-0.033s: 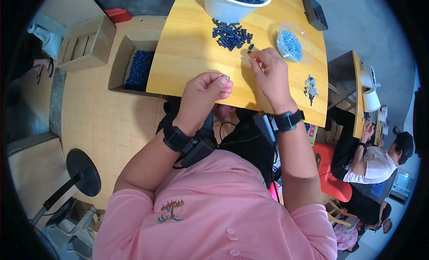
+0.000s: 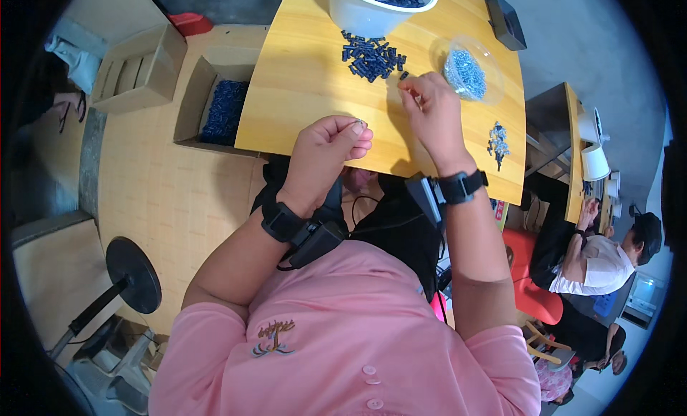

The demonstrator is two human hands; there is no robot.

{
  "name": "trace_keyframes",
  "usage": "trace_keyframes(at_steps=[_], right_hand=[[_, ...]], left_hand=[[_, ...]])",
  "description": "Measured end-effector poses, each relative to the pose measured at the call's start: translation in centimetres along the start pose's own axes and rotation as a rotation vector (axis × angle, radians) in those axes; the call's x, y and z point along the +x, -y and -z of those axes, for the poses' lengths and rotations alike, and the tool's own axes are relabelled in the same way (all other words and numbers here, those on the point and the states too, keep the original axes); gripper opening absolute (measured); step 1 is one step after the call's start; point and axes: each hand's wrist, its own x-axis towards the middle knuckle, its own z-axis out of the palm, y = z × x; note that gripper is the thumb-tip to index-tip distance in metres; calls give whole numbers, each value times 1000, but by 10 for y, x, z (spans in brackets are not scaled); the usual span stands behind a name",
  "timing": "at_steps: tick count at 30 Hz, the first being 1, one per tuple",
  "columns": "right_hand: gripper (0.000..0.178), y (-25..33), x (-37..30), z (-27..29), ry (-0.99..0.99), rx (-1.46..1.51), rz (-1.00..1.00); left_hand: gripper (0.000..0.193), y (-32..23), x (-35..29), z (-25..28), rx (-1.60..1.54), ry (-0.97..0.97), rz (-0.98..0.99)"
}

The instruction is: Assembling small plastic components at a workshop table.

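Note:
My left hand (image 2: 333, 144) is closed near the table's front edge, thumb and forefinger pinching a small metallic piece (image 2: 360, 123) mostly hidden by the fingertips. Farther forward, my right hand (image 2: 433, 115) hovers over the table with fingers bent and thumb slightly apart. Just beyond its fingertips lies a small black plastic piece (image 2: 404, 75), and whether they touch is unclear. A pile of similar black pieces (image 2: 371, 58) is spread to the left of it. To the hand's right, a clear round tub (image 2: 492, 67) contains many small silvery parts (image 2: 465, 74).
A white bucket (image 2: 368, 19) of black pieces stands at the table's far side. Small metallic parts (image 2: 498, 140) lie at right; a dark tray (image 2: 505, 21) sits at the far right corner. An open carton (image 2: 187, 115) is left of the table. Another person (image 2: 601, 262) works at right.
My right hand has edged slightly forward toward the lone black piece, which now shows less beyond the fingertips. My left hand keeps its pinch and place.

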Motion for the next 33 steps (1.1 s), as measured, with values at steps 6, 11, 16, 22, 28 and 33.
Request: trace_keyframes(at_steps=[6,11,16,22,28,33], right_hand=[[7,-19,28,-20,49,-88,34],[8,-24,31,-26,70,-112,25],[9,-21,26,-19,86,-137,63],[9,-11,19,-16,66,-58,17],[7,-16,19,-22,109,-99,21],[6,-11,14,-20,116,-79,-15]], left_hand=[[23,2,5,8,-54,-23,32],[24,0,9,12,-76,2,66],[23,-1,10,14,-90,30,94],[23,-1,11,13,-89,27,96],[22,0,12,14,-100,33,101],[21,1,11,15,-92,42,89]])
